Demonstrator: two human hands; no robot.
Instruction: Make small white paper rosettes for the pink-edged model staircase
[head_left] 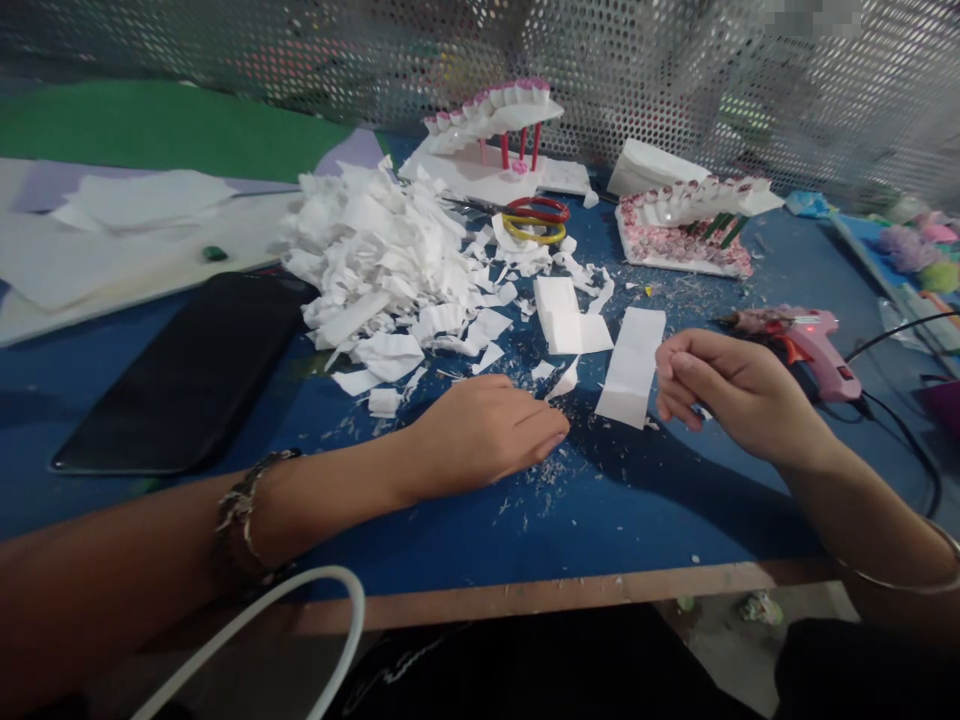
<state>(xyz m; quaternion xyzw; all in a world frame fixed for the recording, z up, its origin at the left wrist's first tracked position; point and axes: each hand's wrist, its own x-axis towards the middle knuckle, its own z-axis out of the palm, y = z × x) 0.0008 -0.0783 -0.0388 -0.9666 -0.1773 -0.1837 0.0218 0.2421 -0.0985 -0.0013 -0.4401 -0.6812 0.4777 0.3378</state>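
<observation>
My left hand [487,430] lies knuckles up on the blue table, its fingers curled and closed; whatever they hold, if anything, is hidden underneath. Small white paper scraps are just beyond its fingertips. My right hand [720,390] hovers above the table with its thumb against the curled fingers, and I cannot make out anything in the pinch. Close to its fingertips lies a creased white paper strip [631,365]. A folded piece of white paper [562,318] rests to the left of the strip. Beyond my left hand a large pile of torn white paper [382,250] is heaped up.
Red-and-yellow-handled scissors [534,220] lie beside the pile. A pink glue gun [814,350] with a cord is at right. Two paper models, one on red posts [495,115] and one on green posts [694,220], stand behind. A black phone [187,375] lies at left.
</observation>
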